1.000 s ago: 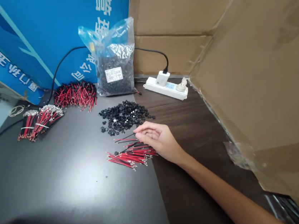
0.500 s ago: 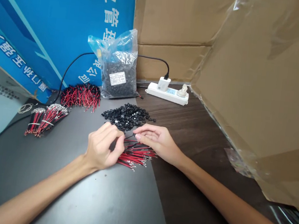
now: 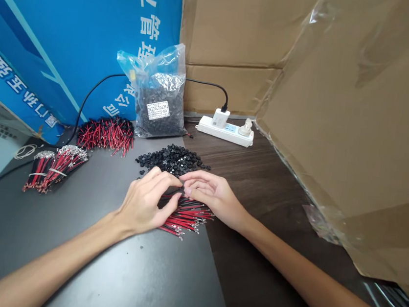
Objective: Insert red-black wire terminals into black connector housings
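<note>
The left hand, absent a second ago, now meets the right hand mid-frame, over red-and-black terminal wires, just below black connector housings, suggesting two-handed work. Fingertips curl narrowly; anything held cannot be told.

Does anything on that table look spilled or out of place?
Slightly: the pile of black pieces spreads past the edge of the grey mat onto the wood-grain surface, and tiny dark specks lie apart on the mat, like strays.
</note>
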`<state>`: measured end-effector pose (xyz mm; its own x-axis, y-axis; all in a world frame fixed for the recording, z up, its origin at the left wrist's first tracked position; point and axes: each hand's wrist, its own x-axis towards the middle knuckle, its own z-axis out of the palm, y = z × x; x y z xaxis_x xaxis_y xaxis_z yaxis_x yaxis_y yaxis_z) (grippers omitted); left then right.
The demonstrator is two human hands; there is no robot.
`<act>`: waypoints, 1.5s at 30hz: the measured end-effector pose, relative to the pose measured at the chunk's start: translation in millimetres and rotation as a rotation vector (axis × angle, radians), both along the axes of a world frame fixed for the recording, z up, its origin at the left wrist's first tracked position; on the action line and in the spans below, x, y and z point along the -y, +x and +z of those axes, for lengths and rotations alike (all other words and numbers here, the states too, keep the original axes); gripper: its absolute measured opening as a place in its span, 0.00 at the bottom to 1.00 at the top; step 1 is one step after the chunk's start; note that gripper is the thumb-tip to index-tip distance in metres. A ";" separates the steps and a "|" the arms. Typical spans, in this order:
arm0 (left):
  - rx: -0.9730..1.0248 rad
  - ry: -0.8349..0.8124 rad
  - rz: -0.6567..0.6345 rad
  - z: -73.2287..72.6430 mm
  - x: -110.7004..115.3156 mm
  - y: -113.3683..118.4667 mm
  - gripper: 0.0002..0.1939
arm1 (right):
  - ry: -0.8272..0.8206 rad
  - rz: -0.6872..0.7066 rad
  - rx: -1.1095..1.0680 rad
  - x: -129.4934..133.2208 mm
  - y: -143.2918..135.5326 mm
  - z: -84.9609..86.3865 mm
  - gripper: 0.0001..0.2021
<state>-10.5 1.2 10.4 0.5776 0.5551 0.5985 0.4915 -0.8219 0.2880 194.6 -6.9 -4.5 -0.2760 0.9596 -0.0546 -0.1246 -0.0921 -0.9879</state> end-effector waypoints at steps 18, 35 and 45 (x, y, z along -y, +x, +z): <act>0.005 0.034 -0.076 -0.5 -3.2 1.7 0.04 | 0.021 0.002 0.004 1.1 -3.1 -1.4 0.14; 0.034 0.019 -0.132 -0.1 -1.5 1.3 0.07 | 0.085 0.093 0.071 2.7 -0.5 4.7 0.14; 0.013 0.025 -0.135 -0.8 -0.6 1.3 0.06 | 0.075 0.104 0.089 2.8 -1.0 4.4 0.15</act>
